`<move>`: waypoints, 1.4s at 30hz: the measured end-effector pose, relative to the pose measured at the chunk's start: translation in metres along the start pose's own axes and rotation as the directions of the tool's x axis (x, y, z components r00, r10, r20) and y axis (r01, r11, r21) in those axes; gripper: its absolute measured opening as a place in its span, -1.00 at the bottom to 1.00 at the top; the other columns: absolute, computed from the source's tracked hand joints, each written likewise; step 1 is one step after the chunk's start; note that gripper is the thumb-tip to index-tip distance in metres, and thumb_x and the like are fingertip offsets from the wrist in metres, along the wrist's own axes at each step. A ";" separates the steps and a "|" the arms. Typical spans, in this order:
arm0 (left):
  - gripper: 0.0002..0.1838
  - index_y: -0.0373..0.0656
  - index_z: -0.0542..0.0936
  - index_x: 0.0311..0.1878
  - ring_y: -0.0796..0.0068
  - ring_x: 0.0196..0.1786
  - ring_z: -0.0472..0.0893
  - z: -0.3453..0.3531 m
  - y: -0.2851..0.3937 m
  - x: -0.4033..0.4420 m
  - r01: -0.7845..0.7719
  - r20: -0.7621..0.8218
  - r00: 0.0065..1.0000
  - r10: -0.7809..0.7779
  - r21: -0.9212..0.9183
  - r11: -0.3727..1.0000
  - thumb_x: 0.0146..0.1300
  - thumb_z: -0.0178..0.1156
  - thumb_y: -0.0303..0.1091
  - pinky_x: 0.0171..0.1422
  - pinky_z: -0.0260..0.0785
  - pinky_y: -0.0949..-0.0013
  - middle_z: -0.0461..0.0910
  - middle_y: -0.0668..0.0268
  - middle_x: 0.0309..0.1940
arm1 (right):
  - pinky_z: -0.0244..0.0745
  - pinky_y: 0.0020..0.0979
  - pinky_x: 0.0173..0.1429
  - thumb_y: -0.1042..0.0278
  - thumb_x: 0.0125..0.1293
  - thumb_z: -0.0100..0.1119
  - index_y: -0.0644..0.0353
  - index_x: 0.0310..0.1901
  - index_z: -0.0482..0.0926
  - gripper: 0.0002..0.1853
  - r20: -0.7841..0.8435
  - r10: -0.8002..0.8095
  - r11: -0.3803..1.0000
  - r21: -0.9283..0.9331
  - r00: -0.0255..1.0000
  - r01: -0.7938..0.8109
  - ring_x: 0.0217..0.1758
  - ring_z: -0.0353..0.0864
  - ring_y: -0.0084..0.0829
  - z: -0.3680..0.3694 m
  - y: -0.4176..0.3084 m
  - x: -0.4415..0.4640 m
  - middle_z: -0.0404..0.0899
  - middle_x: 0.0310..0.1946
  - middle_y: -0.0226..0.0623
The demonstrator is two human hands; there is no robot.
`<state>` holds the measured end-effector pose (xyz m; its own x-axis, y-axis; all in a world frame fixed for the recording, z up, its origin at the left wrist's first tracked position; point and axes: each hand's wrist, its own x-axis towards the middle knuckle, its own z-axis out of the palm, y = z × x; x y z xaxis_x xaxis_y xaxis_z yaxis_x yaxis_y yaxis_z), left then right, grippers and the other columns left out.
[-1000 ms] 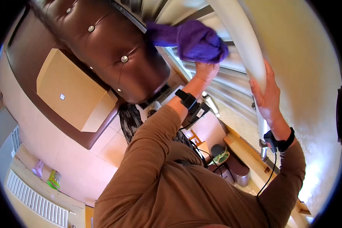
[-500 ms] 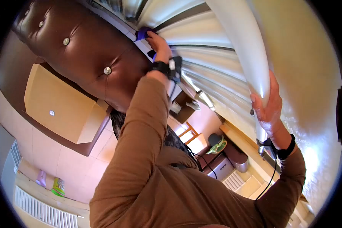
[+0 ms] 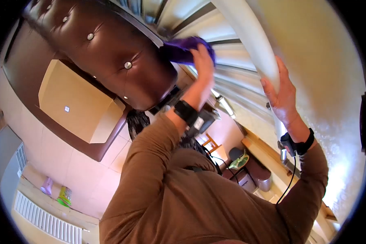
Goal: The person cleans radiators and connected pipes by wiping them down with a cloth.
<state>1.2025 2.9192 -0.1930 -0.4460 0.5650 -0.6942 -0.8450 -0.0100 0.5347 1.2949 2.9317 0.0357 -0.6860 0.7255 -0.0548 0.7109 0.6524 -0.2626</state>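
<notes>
The purple cloth point(image 3: 184, 47) is in front of the pale ribbed panel point(image 3: 234, 57), beside the end of the brown buttoned cushion point(image 3: 110, 53). I judge it light, soft and not fragile, best taken by a bunched fold. The left hand point(image 3: 204, 63) is blurred, its fingers over the cloth; whether they grip, I cannot tell. The right hand point(image 3: 284, 94) curls around the white rail point(image 3: 248, 30).
</notes>
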 end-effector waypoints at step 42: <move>-0.72 -0.03 0.39 0.00 0.59 -0.03 0.39 -0.001 -0.010 -0.096 0.324 0.291 0.919 -0.265 -0.178 0.929 0.36 -0.08 -0.11 0.15 0.16 0.43 0.43 0.44 -0.10 | 0.45 -0.34 -0.02 0.20 0.19 0.17 0.22 0.20 0.23 -0.41 -0.013 0.004 0.997 -0.072 1.000 -0.005 -0.06 0.55 -0.14 0.002 0.004 -0.005 0.46 -0.02 -0.02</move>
<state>1.2537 2.8644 -0.1320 -0.1001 0.7623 -0.6394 -0.9822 0.0268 0.1857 1.3002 2.9302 0.0329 -0.6810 0.7310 -0.0437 0.7238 0.6627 -0.1922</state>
